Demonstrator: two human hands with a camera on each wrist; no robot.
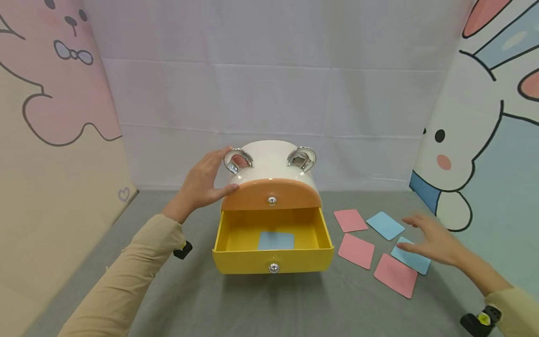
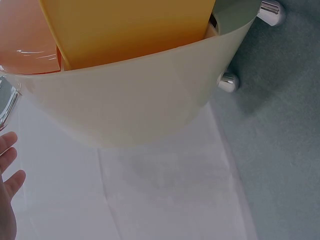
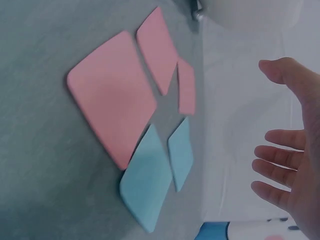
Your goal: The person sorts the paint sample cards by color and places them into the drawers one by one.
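Observation:
A small white drawer cabinet (image 1: 269,161) with silver ears stands in the middle of the table. Its yellow lower drawer (image 1: 273,262) is pulled out and a light blue card (image 1: 275,240) lies inside. The orange upper drawer (image 1: 248,196) is closed. My left hand (image 1: 202,182) rests at the cabinet's upper left, thumb by the orange front and fingers near the ear. To the right, my right hand (image 1: 435,241) hovers with spread fingers above a blue card (image 1: 414,257), holding nothing. Beside it lie another blue card (image 1: 385,225) and pink cards (image 3: 112,97).
Two more pink cards, one in the middle (image 1: 356,251) and one farther back (image 1: 350,220), lie between the cabinet and the blue cards. A white cloth wall (image 1: 269,93) closes off the back. Printed side panels (image 1: 484,164) flank the grey table (image 1: 177,299).

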